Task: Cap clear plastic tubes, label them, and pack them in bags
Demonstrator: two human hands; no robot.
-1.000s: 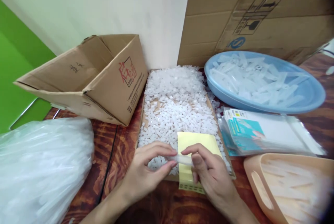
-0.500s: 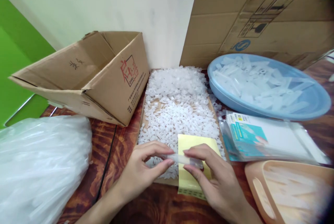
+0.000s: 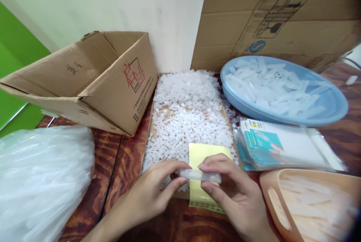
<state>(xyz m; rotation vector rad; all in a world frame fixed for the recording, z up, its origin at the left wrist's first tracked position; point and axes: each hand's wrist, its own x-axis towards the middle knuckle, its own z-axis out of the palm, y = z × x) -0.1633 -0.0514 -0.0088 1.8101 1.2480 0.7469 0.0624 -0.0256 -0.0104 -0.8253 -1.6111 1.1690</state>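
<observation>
Both hands pinch one small translucent plastic tube [image 3: 196, 175], held level across my front. Thumb and fingers of my left hand [image 3: 162, 185] close on its left end. My right hand [image 3: 229, 183] grips the right end between thumb and fingertips. Below the tube lies a yellow sheet [image 3: 207, 153] with a row of dark marks along its near edge. It rests on a shallow cardboard tray [image 3: 149, 136] spread with many small white and clear plastic pieces [image 3: 188, 121]. Part of the sheet is hidden by my right hand.
An open cardboard box [image 3: 118, 87] stands left, behind a filled plastic bag [image 3: 42, 174]. At right are a blue basin [image 3: 239, 101] of translucent tubes, a stack of printed packets [image 3: 290, 146] and a peach basket [image 3: 279, 204] with more tubes. A large carton [image 3: 225, 27] stands behind.
The tube is now more level between my hands, and my left fingers have shifted slightly on its end. The whole view has moved a little, so surroundings sit further left.
</observation>
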